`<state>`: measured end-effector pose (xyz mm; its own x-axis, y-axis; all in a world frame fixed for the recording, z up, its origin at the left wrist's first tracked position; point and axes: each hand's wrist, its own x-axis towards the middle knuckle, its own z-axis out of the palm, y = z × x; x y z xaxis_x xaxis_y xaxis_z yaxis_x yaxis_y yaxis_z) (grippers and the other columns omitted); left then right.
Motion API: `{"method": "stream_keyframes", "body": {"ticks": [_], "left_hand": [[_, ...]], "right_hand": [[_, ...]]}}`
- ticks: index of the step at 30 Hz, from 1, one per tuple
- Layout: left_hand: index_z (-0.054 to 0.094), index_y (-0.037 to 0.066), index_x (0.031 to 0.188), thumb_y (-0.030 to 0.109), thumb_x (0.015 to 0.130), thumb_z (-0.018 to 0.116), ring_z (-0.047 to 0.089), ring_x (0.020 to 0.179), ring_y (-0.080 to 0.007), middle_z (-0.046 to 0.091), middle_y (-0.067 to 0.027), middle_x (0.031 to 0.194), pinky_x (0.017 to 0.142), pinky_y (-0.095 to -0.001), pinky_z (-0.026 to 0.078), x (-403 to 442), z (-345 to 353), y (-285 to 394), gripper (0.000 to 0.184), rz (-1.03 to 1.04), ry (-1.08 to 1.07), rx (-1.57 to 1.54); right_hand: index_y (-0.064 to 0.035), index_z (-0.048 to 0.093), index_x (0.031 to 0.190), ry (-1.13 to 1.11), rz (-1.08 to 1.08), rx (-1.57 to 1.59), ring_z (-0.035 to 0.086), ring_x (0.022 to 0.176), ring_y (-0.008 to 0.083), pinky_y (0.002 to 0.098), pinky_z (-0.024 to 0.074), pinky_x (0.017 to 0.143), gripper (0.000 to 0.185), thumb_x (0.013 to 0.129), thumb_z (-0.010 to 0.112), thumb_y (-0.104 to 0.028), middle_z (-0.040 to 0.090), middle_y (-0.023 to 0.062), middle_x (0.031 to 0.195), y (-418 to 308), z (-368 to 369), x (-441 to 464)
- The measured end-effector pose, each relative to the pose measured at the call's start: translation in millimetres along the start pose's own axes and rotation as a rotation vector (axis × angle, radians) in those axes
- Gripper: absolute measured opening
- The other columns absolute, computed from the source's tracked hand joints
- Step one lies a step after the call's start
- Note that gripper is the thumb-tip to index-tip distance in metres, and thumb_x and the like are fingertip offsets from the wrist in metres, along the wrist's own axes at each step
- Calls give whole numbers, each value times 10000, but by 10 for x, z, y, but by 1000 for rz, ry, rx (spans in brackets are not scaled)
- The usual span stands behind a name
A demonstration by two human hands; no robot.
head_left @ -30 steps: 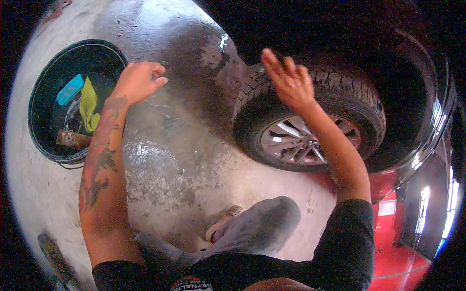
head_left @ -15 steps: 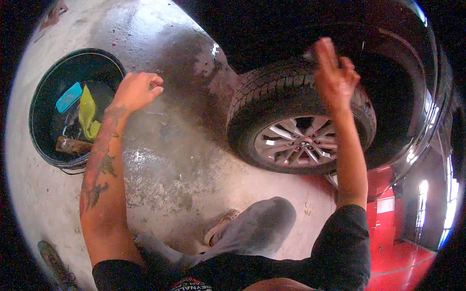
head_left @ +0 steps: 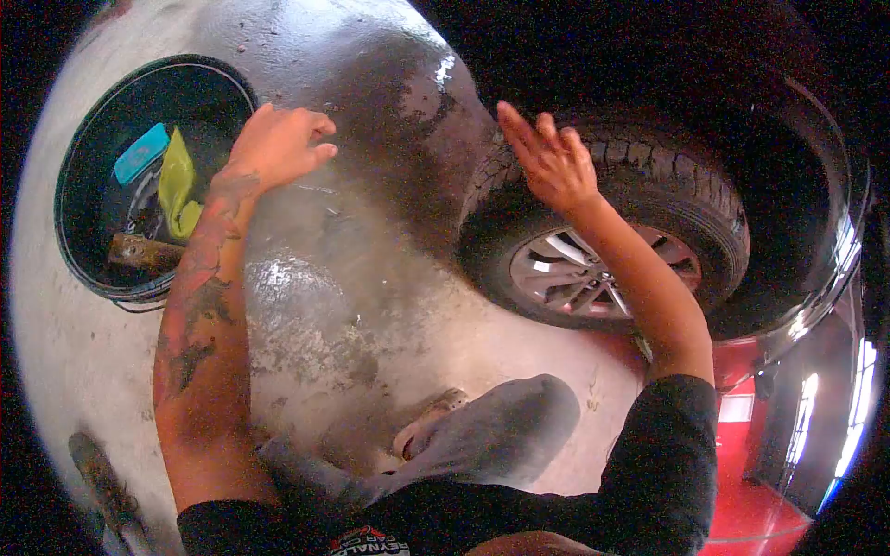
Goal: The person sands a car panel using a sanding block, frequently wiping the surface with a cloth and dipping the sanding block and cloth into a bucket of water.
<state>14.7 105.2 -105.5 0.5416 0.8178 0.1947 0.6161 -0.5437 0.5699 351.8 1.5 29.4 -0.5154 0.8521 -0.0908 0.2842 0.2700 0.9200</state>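
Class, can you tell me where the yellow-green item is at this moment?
In the head view, the yellow-green item is inside the dark bucket at left, just right of the blue item.

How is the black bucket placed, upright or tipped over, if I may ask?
The bucket is upright: it opens upward, and a blue item, a yellow-green item and a brown block lie inside.

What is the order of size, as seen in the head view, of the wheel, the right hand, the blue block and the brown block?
1. Wheel
2. Right hand
3. Blue block and brown block: they look alike, and the left forearm may hide some of the brown one, so unranked.
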Motion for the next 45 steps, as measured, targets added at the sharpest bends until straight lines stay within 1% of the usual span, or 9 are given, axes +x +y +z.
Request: {"method": "stream_keyframes", "body": {"ticks": [5,14,23,25,29,31,37,41,45], "left_hand": [[668,151,1165,404,870,637,623,1092,-277,685,-71,1148,1061,-484,339,62,-37,-23,390,-9,-160,1],[692,134,1126,363,846,669,645,1040,-285,707,-114,1054,1041,-452,357,33,15,-22,363,5,-100,104],[686,131,1150,354,847,669,642,1059,-283,703,-113,1086,1060,-461,345,26,-65,72,376,-48,-162,170],[685,151,1154,362,841,670,644,1048,-303,703,-112,1085,1052,-473,363,54,10,-1,377,-18,-135,148],[683,173,1159,369,840,664,647,1041,-314,703,-105,1091,1048,-484,377,53,9,32,374,-22,-137,156],[684,170,1157,371,842,660,647,1043,-314,700,-106,1099,1047,-485,378,53,-24,70,375,-20,-143,154],[677,122,1158,353,848,665,645,1053,-288,706,-95,1089,1044,-489,356,39,4,-1,387,-11,-116,134],[678,115,1156,352,844,672,642,1061,-283,707,-100,1076,1068,-473,339,69,-7,21,391,-57,-136,131],[679,113,1158,349,839,677,642,1058,-281,708,-104,1072,1085,-468,324,65,27,-18,397,-11,-132,133]], "right_hand": [[-86,506,1372,97,-77,15,454,1129,223,310,393,833,595,787,562,-177,342,-19,1537,-116,175,250],[-102,539,1347,83,-139,-68,458,1117,203,299,395,803,552,800,549,-171,358,-35,1527,-44,229,168],[-181,473,1421,136,61,-124,461,1067,220,343,423,767,657,773,568,-143,321,-91,1537,315,-230,98],[-201,468,1423,120,275,-115,468,1077,252,357,433,744,599,827,530,-183,281,-69,1562,508,-426,-2],[-186,474,1420,111,319,-96,470,1077,250,359,429,745,600,823,537,-184,276,-67,1563,498,-380,-61],[-239,410,1467,102,288,-34,464,1087,233,359,430,763,671,817,559,-158,276,-121,1556,313,-256,56],[-175,495,1405,97,157,57,475,1056,223,333,427,733,609,802,578,-155,300,-107,1546,-219,73,338],[-174,542,1365,143,124,26,479,1042,222,329,427,718,554,813,579,-159,334,-106,1525,-30,-23,209],[-263,537,1363,240,315,-129,488,1037,229,349,418,714,548,816,565,-250,347,-119,1524,503,-302,-80]]}}
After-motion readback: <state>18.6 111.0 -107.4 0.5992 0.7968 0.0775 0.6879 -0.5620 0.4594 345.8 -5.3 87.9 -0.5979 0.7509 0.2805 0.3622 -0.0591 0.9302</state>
